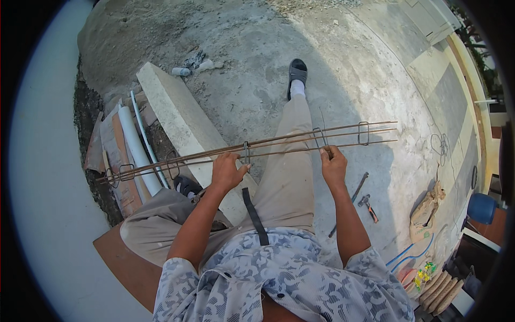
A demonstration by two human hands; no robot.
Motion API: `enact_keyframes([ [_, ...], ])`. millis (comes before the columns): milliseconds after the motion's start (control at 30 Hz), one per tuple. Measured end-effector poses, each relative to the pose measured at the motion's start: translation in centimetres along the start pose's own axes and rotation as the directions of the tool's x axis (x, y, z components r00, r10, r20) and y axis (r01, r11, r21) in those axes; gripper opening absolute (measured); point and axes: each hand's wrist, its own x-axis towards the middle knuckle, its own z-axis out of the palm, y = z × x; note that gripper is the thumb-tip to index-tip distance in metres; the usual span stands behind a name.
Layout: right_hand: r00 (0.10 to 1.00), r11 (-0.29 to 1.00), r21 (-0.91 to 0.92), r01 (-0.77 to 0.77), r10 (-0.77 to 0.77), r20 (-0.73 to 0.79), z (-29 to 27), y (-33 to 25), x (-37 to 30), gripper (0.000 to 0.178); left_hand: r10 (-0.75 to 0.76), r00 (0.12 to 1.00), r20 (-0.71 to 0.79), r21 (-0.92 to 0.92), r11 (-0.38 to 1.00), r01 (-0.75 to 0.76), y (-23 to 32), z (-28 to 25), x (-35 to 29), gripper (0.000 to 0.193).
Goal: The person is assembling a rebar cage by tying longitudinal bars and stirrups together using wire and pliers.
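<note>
A long, narrow rebar cage of rusty steel bars lies across my legs, with several rectangular stirrups around the bars. My left hand is closed on the lower bar, beside a stirrup near the middle. Farther right, the fingertips of my right hand pinch the lower end of a slanted stirrup. A thin wire sticks up beside that stirrup. Another stirrup sits near the cage's right end. The cage's left end is over boards and pipes.
A concrete beam lies left of my outstretched leg. White pipes and boards lie beside the wall. On the ground at right are a hammer, a dark metal bar, a sack and a blue barrel.
</note>
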Motion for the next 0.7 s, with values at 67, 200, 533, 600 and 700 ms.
enact_keyframes([
  [67,0.999,0.997,-0.064,-0.045,0.044,-0.020,-0.5,3.0,1.8,0.015,-0.028,0.997,0.079,0.162,0.987,0.014,0.6,-0.1,0.2,0.051],
  [200,0.994,0.984,-0.170,-0.058,0.040,-0.106,0.1,7.6,4.6,0.017,-0.044,0.988,0.147,0.242,0.970,0.007,1.9,-0.4,1.4,0.051],
  [533,0.975,0.885,-0.423,0.194,-0.126,0.184,1.9,4.9,8.3,0.037,0.021,0.967,0.256,0.208,0.975,-0.077,0.3,-0.7,1.9,0.055],
  [600,0.919,0.820,-0.463,0.337,-0.180,0.349,2.5,4.7,8.8,0.039,0.008,0.963,0.269,0.170,0.984,-0.056,0.1,-0.4,1.9,0.055],
  [700,0.903,0.795,-0.507,0.334,-0.115,0.414,3.2,4.8,9.9,0.036,0.001,0.964,0.266,0.127,0.991,-0.036,-0.1,0.1,1.9,0.051],
])
